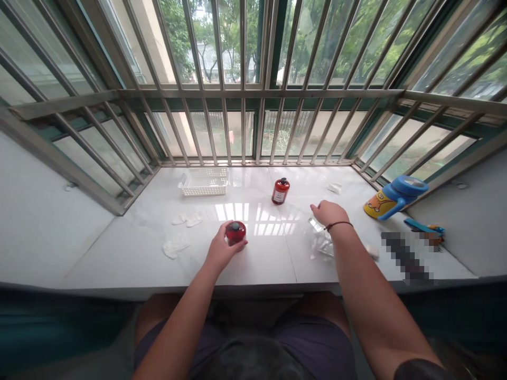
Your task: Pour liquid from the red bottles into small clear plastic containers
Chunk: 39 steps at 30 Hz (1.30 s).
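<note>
Tissues [177, 245]: crumpled white pieces, spread flat on the left of the white counter [119, 258]; well clear of the hands, so the working space is not crowded.
Basket [203, 182]: white, set back near the window bars [261, 94]; its placing there presumably leaves the front open for both arms.
Left hand [220, 248]: curled around the held bottle [236, 233], thumb on the near side, fingers on the far side; opened only to the bottle's width. The body is gripped rather than the top, probably for steadiness, and the black cap is left uncovered.
Held bottle: red, located at front centre; whether its base is rested on the counter cannot be told.
Standing bottle [281, 191]: red, labelled, black-capped, stood upright farther back; touched by neither hand.
Right hand [332, 212]: fingers bunched, knuckles up; whether anything is pinched cannot be told, as the palm is hidden.
Plastic wrap [324, 246]: clear, crumpled, lying just beside and below that hand, within easy reach.
Small tissue [335, 188]: placed behind the right hand, apart.
Mug [396, 198]: blue and yellow, set near the right wall, handle turned frontward, likely for grasping.
</note>
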Available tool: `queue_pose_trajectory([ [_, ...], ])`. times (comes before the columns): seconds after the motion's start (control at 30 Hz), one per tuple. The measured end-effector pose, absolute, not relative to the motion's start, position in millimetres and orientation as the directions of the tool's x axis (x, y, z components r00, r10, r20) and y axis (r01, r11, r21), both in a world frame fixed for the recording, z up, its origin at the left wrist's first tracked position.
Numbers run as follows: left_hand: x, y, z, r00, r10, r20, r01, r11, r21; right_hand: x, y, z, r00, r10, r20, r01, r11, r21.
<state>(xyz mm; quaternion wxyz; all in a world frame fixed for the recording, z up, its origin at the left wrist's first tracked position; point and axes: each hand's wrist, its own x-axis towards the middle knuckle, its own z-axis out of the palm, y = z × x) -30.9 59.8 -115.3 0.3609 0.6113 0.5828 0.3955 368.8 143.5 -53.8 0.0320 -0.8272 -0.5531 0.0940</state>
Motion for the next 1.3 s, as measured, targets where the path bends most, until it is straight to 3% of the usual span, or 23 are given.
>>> queue_pose_trajectory([
  [0.17, -31, 54, -112, 0.023, 0.998, 0.05, 0.432, -0.055, 0.9, 312, 134, -61, 0.066, 0.996, -0.067, 0.961, -0.082, -0.264],
  [0.3, -40, 46, -110, 0.019, 0.999, 0.026, 0.439, -0.032, 0.898, 272, 118, -52, -0.266, 0.964, -0.006, 0.889, 0.243, -0.387],
  [0.43, -53, 37, -107, -0.009, 0.999, 0.036, 0.463, -0.028, 0.886, 271, 99, -39, -0.348, 0.928, 0.131, 0.825, 0.37, -0.427],
  [0.53, -63, 30, -106, -0.03, 0.999, 0.036, 0.477, -0.018, 0.879, 303, 81, -44, -0.193, 0.951, 0.243, 0.916, 0.263, -0.304],
  [0.6, -70, 26, -108, -0.04, 0.998, 0.039, 0.479, -0.015, 0.877, 333, 67, -57, 0.007, 0.969, 0.248, 0.985, 0.036, -0.167],
  [0.7, -76, 20, -112, -0.056, 0.997, 0.046, 0.482, -0.013, 0.876, 374, 46, -83, 0.297, 0.935, 0.195, 0.955, -0.293, -0.052],
  [0.77, -78, 18, -114, -0.07, 0.997, 0.043, 0.493, -0.003, 0.87, 391, 36, -97, 0.387, 0.918, 0.087, 0.922, -0.387, -0.013],
  [0.9, -77, 13, -117, -0.089, 0.995, 0.045, 0.508, 0.007, 0.861, 406, 32, -115, 0.33, 0.944, -0.023, 0.942, -0.331, -0.053],
  [1.2, -70, -3, -122, -0.059, 0.998, 0.037, 0.508, -0.002, 0.862, 412, 105, -120, 0.262, 0.955, 0.139, 0.909, -0.196, -0.369],
  [1.3, -70, -4, -123, -0.061, 0.998, 0.031, 0.502, 0.003, 0.865, 404, 134, -111, 0.255, 0.947, 0.196, 0.909, -0.166, -0.383],
])
